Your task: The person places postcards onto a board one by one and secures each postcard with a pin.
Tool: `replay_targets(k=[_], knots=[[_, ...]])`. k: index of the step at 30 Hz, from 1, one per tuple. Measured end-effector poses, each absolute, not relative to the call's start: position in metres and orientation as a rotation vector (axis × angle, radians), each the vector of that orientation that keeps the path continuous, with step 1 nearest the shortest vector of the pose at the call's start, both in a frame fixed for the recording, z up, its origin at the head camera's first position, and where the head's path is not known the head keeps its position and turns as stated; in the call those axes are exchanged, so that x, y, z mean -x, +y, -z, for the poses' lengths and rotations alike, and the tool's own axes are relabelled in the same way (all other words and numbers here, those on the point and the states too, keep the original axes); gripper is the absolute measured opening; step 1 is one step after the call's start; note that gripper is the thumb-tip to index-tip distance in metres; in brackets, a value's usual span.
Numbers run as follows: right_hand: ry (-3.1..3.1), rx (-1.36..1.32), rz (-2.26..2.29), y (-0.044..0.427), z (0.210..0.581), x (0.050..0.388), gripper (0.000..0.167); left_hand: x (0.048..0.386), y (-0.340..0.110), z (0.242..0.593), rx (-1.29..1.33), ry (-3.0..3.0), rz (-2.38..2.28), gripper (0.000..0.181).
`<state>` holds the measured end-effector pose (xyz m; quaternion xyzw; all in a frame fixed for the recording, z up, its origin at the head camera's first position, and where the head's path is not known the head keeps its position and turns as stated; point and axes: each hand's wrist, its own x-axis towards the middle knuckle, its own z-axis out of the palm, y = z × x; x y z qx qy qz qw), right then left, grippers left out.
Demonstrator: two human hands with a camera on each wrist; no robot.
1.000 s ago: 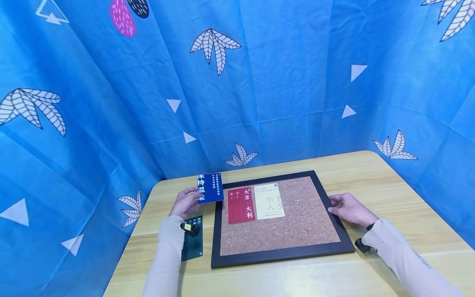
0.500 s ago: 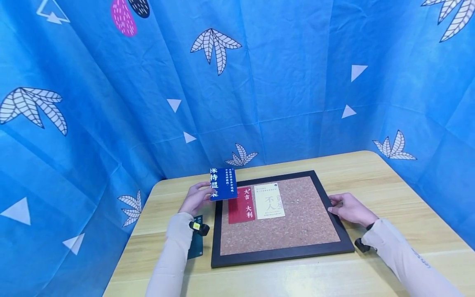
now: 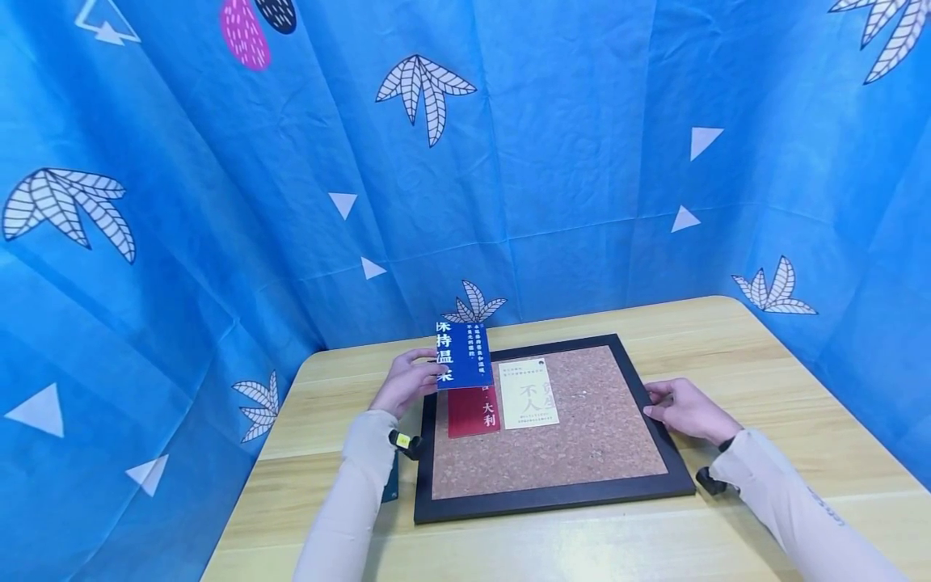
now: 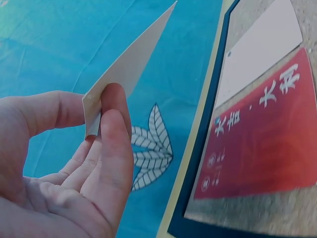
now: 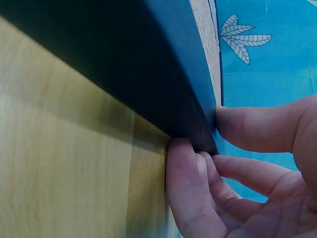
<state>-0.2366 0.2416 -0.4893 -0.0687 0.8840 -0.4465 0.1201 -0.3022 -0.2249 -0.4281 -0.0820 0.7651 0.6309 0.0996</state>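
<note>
A blue card (image 3: 465, 356) with white characters is pinched in my left hand (image 3: 405, 381), raised above the upper left of a cork board (image 3: 604, 444) with a black frame. In the left wrist view the card's pale back (image 4: 133, 59) faces the camera, thumb on one side and fingers on the other. Under it, the red card (image 3: 473, 416) lies on the cork, its top covered in the head view. Right of that is a cream card (image 3: 528, 396). My right hand (image 3: 687, 408) grips the board's right edge, its thumb (image 5: 247, 124) against the black frame.
A dark green card (image 3: 391, 482) lies on the wooden table (image 3: 553, 550) left of the board, mostly hidden by my left forearm. A blue patterned curtain (image 3: 567, 178) hangs behind the table and along its sides.
My left hand has carried the blue card rightward and slightly up, from beside the board to over the red card. My forearm now hides more of the green card. The right hand stays put.
</note>
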Motion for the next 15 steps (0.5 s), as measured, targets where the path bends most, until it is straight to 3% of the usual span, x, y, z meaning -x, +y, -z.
replay_targets(k=[15], knots=[[2.605,0.189,1.281,0.242,0.487,0.236,0.058,0.296,-0.185,0.435,0.101,2.182,-1.874,0.044]])
